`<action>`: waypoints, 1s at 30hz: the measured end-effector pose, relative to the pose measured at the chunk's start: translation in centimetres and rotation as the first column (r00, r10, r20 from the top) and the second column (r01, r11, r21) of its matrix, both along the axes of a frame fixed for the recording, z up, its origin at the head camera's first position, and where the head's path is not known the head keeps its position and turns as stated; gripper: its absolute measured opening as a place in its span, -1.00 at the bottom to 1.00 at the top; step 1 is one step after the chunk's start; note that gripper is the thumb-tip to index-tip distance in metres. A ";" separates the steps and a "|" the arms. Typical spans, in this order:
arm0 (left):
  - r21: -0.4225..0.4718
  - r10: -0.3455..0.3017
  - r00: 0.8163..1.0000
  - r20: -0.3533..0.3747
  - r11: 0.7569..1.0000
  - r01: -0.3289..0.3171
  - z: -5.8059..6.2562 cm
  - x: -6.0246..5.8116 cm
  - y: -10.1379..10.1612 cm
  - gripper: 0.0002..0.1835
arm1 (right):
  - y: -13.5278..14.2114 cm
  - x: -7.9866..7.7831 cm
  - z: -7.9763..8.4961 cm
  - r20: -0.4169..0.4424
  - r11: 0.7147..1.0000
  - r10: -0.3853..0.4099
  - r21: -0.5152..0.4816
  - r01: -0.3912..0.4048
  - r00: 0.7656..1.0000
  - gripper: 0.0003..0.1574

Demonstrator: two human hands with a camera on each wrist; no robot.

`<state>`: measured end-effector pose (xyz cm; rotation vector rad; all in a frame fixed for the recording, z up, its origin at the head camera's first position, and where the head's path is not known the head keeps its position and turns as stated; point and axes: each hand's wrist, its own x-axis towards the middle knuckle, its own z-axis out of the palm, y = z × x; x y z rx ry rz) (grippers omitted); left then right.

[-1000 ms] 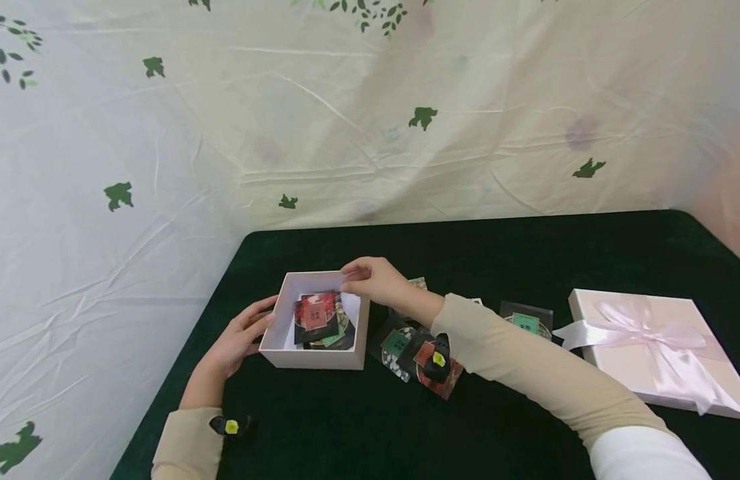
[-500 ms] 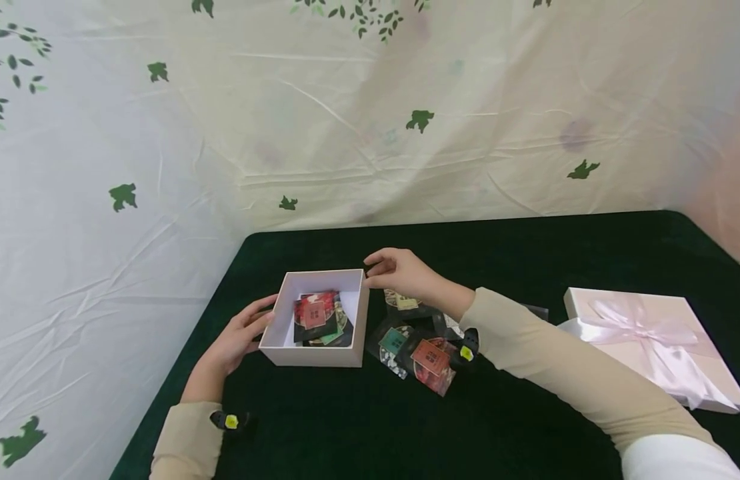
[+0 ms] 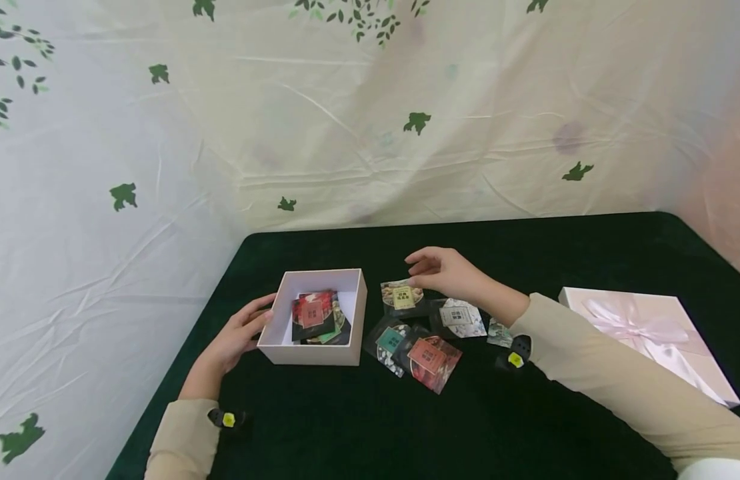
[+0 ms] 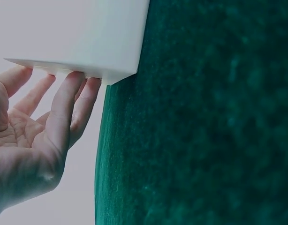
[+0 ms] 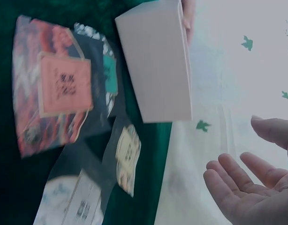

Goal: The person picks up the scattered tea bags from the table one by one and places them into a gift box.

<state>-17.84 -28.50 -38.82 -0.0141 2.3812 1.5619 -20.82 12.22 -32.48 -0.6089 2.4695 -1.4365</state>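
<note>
Wrinkled pale backdrop (image 3: 346, 143) with green bird and leaf prints behind a dark green desk (image 3: 346, 427); I'm watching two bare hands at work over it. Uncovered pale pink box (image 3: 316, 356) sits left of centre on the desk, white inside, a few sachets in it; top one is a dark sachet with a red label (image 3: 313, 315), overlapping others with green showing. Left hand (image 3: 235, 340) is at the box's left side: I get fingers (image 4: 62, 108) slightly spread and mostly straight, fingertips touching the outer wall, not wrapped round anything. Right hand (image 3: 451, 275) hovers right of the box, over the far edge of the loose sachets; fingers loosely bent, thumb well apart from them, nothing held. Nearest to it, I have a yellow-labelled sachet (image 3: 401, 298), lying just right of the box. White-labelled sachet (image 3: 460, 319) is just right of that one. On the near side, a teal-labelled sachet (image 3: 389, 341) is partly covered by a red-labelled sachet (image 3: 431, 360). One more sachet (image 3: 499, 333) is mostly hidden by the right wrist, so I can't read its label. Flat pink lid (image 3: 604, 303) with a ribbon bow (image 3: 640, 328) lies at far right, well apart from the box. Beige sleeve (image 3: 604, 380) on the right arm cuts across its near side.
</note>
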 end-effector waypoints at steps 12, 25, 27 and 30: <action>-0.015 -0.009 1.000 0.013 1.000 0.010 0.1 -0.3 0.0 -0.30 | 4.9 0.9 -0.9 -0.034 0.993 -0.054 0.101 0.058 0.998 -0.45; -0.003 -0.006 1.000 0.010 1.000 0.006 -0.2 -0.3 -0.2 -0.33 | 8.3 2.1 -2.0 0.033 0.957 -0.173 0.242 0.161 0.984 -0.36; -0.005 -0.003 1.000 0.010 1.000 0.003 -0.1 -0.3 -0.2 -0.33 | 8.7 2.2 -2.0 0.038 0.946 -0.189 0.275 0.172 0.981 -0.32; -0.003 -0.001 1.000 0.010 1.000 0.001 -0.1 -0.2 -0.2 -0.33 | 9.3 2.4 -2.1 0.036 0.930 -0.204 0.318 0.183 0.978 -0.28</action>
